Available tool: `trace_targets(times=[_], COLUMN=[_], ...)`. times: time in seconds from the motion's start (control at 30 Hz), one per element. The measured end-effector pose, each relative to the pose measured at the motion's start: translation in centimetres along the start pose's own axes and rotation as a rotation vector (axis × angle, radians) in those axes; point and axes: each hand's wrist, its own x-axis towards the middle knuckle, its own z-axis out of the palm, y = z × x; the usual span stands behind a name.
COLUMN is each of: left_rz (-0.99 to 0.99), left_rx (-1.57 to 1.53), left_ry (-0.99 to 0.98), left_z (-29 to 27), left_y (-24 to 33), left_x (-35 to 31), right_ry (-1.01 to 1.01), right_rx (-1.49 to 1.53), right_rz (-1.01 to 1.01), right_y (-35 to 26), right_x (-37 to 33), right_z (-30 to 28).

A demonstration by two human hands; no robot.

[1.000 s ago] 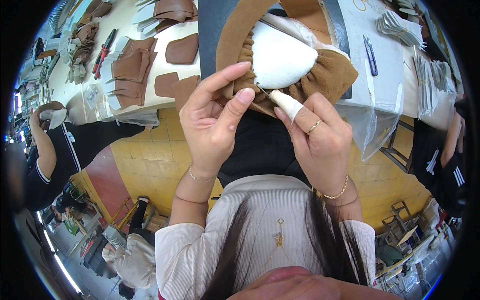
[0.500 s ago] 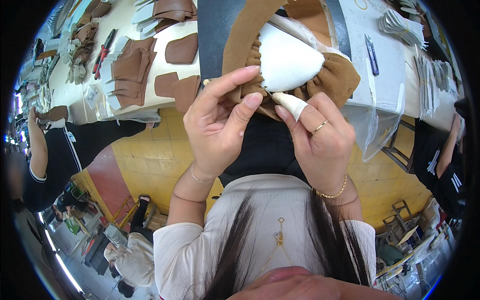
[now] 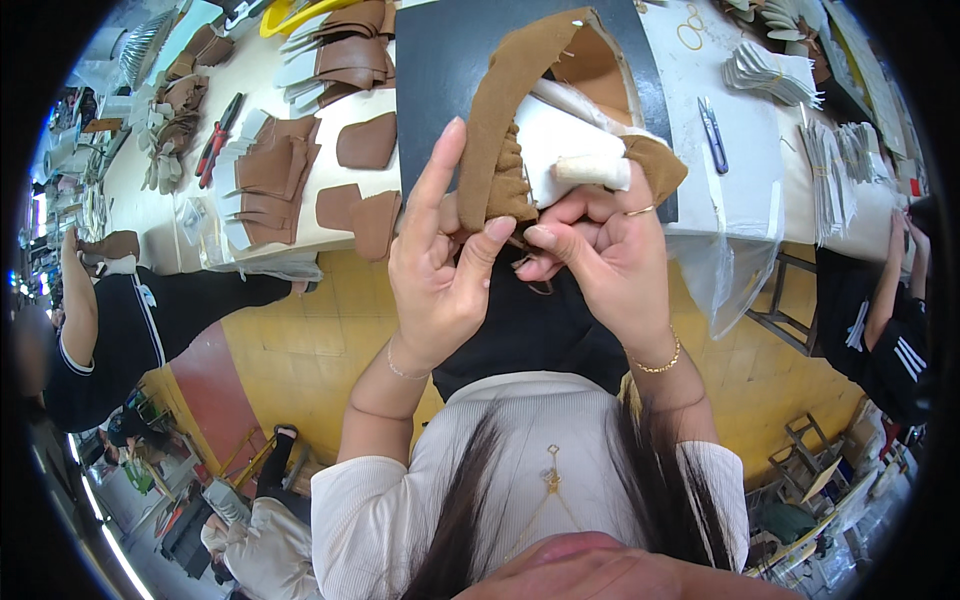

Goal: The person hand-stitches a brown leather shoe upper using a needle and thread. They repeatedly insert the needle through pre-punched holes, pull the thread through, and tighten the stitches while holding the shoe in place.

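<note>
A brown suede shoe upper hangs over the table's near edge, its rim gathered in pleats around a white inner piece. My left hand grips the pleated edge. The thumb presses on the front, the index finger points up, and the other fingers are partly hidden behind the suede. Close beside it, my right hand is closed in a pinch at the lower edge of the pleats. Some brown thread dangles under its fingertips; any needle is hidden. White wrapping covers one right finger, which lies across the white piece.
A black mat lies under the work. Brown leather pieces and red-handled pliers are on the left. To the right lie blue thread snips and stacked pale pieces. Clear plastic hangs off the edge. People work at both sides.
My right hand has drawn down and turned, its wrapped finger now lying across the white piece. The left index finger has lifted off the pleats. The upper has shifted slightly lower in view.
</note>
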Motion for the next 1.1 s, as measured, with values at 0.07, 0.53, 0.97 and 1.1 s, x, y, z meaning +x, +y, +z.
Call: trace_targets(times=[0.07, 0.53, 0.97, 1.1], left_rz=[0.129, 0.355, 0.269, 0.228], left_rx=[0.06, 0.351, 0.32, 0.336], left_ry=[-0.064, -0.19, -0.177, -0.202], left_z=[-0.1, -0.9, -1.5, -1.6], left_y=[-0.3, -1.4, -0.6, -0.6], left_x=[0.2, 0.4, 0.6, 0.6], right_ry=[-0.032, -0.095, -0.179, -0.283], right_rx=[-0.03, -0.813, -0.058, 0.024], right_rz=[0.027, -0.371, -0.329, -0.174], right_y=[-0.4, -3.0, -1.8, -2.3], right_x=[-0.2, 0.3, 3.8, 4.2], right_z=[-0.3, -2.0, -2.9, -2.3])
